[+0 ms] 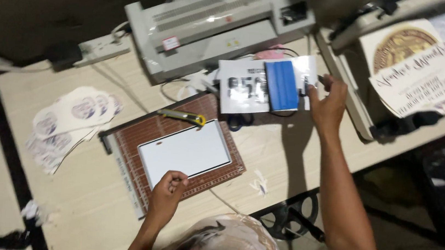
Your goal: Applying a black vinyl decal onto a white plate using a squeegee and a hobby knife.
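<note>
At frame centre, the left hand (167,188) is curling closed on a blank white plate (185,151). The right hand (328,104) is pinching a printed sheet (248,87) carrying a blue squeegee (281,85). Tilting it could drop the squeegee.

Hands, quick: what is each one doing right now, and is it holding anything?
Left hand: curled shut, resting at the edge of the white plate on the cutting mat; any grip cannot be told.
Right hand: closed on the printed sheet with a blue scraper.

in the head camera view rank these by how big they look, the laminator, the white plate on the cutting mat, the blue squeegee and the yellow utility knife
1. laminator
2. white plate
3. blue squeegee
4. yellow utility knife

The squeegee may be raised toward the camera, so its lead over the knife is less sure.
</note>
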